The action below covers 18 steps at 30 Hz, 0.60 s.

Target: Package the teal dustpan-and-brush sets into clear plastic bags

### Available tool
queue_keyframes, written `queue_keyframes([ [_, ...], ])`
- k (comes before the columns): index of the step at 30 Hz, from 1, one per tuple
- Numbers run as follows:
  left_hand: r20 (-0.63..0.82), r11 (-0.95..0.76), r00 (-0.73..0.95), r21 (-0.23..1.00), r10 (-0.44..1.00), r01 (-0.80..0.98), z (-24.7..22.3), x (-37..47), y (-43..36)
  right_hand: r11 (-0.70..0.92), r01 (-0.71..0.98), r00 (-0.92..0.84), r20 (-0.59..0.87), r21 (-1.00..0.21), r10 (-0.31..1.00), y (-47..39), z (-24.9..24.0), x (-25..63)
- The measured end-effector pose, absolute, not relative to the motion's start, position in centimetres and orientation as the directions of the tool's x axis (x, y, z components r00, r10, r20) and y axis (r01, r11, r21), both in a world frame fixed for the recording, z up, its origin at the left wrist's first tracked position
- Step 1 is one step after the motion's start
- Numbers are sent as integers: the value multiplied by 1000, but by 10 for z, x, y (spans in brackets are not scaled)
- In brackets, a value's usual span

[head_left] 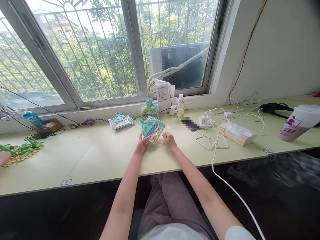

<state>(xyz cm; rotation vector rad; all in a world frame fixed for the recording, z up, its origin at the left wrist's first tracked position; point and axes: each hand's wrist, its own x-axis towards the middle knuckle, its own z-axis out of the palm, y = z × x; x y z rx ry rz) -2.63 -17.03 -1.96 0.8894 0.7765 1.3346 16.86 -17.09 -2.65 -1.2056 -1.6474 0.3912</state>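
A turquoise mini dustpan and brush set [149, 127] with a printed card is tilted above the desk in a clear plastic wrapper [159, 144]. My left hand [142, 144] grips its lower left side, with some fingers hidden behind it. At its right edge, my right hand [170, 140] is closed in a pinch, apparently on the wrapper's clear edge. Just behind stands a green dustpan set [149, 110], partly covered. Another wrapped turquoise dustpan set [121, 122] lies flat to the left.
A drink bottle [180, 106], a phone [190, 124], white cables [215, 143], a tissue pack [237, 132] and a large cup [298, 123] stand or lie to the right. Far left are a blue bottle [33, 118], green plant-like pieces [25, 148] and another person's hand [4, 158].
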Motion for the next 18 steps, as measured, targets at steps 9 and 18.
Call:
queue_keyframes([
  [9, 60, 47, 202, 873, 978, -485, -18, -27, -173, 237, -185, 177, 205, -954, 963, -158, -32, 171],
  [18, 85, 73, 343, 903, 936, -423, -9, -27, -189, 100, -510, 121, 44, -854, 992, -148, -37, 178],
])
